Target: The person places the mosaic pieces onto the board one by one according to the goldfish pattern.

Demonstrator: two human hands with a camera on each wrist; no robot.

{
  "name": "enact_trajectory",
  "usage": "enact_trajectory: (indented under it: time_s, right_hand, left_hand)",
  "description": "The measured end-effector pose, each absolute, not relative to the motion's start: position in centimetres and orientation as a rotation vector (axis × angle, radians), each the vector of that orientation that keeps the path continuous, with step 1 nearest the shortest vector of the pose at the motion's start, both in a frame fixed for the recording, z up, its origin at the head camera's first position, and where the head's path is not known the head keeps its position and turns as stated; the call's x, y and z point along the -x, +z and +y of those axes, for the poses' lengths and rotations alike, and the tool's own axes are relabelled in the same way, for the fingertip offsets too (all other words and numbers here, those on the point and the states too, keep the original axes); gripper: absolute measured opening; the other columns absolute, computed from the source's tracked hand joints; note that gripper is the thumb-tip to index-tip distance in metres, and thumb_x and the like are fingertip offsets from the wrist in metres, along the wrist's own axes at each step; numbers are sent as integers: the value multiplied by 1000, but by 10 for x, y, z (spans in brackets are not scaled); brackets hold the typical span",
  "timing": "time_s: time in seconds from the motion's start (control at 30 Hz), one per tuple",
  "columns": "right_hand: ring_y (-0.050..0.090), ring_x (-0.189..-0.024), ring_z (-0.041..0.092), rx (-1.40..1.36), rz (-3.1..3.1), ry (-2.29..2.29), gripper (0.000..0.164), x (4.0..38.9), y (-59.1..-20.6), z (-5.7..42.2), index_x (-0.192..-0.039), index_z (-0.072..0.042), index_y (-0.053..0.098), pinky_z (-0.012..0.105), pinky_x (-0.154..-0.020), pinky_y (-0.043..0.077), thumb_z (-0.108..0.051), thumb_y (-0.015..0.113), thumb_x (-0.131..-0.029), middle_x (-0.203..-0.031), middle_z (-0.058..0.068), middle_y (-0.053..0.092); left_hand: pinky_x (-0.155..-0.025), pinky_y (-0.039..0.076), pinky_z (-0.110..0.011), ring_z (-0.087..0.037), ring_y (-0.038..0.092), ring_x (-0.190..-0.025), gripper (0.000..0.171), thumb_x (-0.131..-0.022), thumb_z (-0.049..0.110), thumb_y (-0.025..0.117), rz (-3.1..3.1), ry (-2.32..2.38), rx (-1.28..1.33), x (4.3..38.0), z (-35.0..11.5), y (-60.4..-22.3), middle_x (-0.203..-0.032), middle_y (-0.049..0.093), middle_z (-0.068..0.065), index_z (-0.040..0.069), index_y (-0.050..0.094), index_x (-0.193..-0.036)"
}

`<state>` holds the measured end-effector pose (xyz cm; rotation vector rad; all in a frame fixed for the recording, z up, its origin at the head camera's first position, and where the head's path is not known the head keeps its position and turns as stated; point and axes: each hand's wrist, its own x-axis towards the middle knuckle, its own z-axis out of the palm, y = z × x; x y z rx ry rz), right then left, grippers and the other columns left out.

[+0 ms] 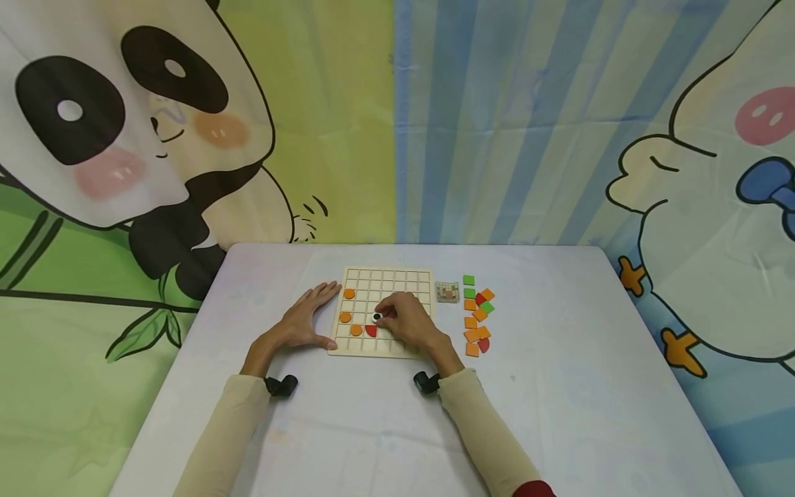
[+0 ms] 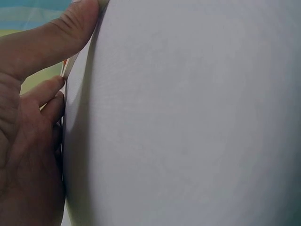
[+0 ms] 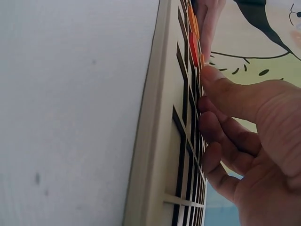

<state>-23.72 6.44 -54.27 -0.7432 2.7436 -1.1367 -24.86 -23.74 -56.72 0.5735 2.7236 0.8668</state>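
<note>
A pale wooden grid board (image 1: 397,276) lies on the white table. My left hand (image 1: 304,317) is spread along its left side, fingertips by the upper left edge and thumb at the near left corner. Over the middle of the grid, my right hand (image 1: 406,321) pinches a small white disc with a black centre (image 1: 377,317) between thumb and fingers. Several orange discs (image 1: 350,293) sit in cells toward the left, and a red quarter-round tile (image 1: 371,331) lies just below the pinched disc. In the right wrist view, the thumb (image 3: 214,75) hides the disc.
Right of the board lies a small patterned card (image 1: 447,292). Beyond it runs a loose column of orange square tiles (image 1: 470,322), green tiles (image 1: 468,280) and red rounded tiles (image 1: 484,345), some overlapping. A printed curtain (image 1: 497,138) hangs behind the table.
</note>
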Motion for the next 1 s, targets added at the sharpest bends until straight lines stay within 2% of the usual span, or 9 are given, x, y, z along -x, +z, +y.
enact_trajectory:
  time_s: [0.17,0.5,0.73,1.0]
  right_hand:
    - [68,-91,12,729,2735,-1130,20,237,-542,60,-119,-6,84,29,-84,61,-12,82,-99,-107,4,79]
    - [70,-90,15,775,2728,-1146,22,239,-542,57,-120,-3,83,31,-81,62,-9,81,-98,-104,8,79]
    - [70,-90,15,771,2710,-1146,24,239,-542,56,-122,-3,83,31,-81,62,-9,81,-99,-104,8,79]
    - [72,-96,18,748,2727,-1105,22,237,-539,57,-122,-4,83,35,-87,63,-9,78,-101,-110,8,78]
  left_hand:
    - [-132,15,-81,-50,14,-169,140,-64,50,105,2727,876,-580,248,-237,-566,-184,19,-16,18,26,-175]
    - [-135,12,-77,-49,13,-170,141,-65,49,105,2732,881,-607,248,-238,-566,-184,19,-17,14,25,-175]
    - [-136,11,-76,-47,12,-170,141,-65,50,105,2717,892,-610,247,-238,-566,-184,19,-16,14,25,-175]
    - [-137,10,-74,-45,11,-171,142,-64,53,104,2712,881,-604,250,-238,-567,-185,19,-13,17,24,-176]
